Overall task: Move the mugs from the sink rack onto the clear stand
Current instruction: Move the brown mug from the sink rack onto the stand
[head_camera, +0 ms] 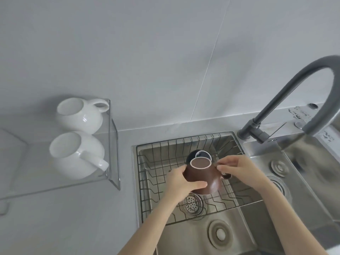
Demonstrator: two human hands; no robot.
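The brown mug (201, 178) sits inverted in the sink rack (158, 159), with a dark mug (199, 155) touching it at 12 o'clock. The left hand (181, 183) wraps its side; the right hand (239, 172) pinches the handle at 3 o'clock. Lifting carelessly could knock the dark mug or clip the wires. 2 white mugs (79, 137) crowd the clear stand (112, 144) at 9 o'clock on the worktop (73, 218).

No legible text or labels

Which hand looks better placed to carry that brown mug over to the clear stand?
Probably the left hand: it wraps the brown mug's body and is nearer the clear stand. The right hand only pinches at the handle.
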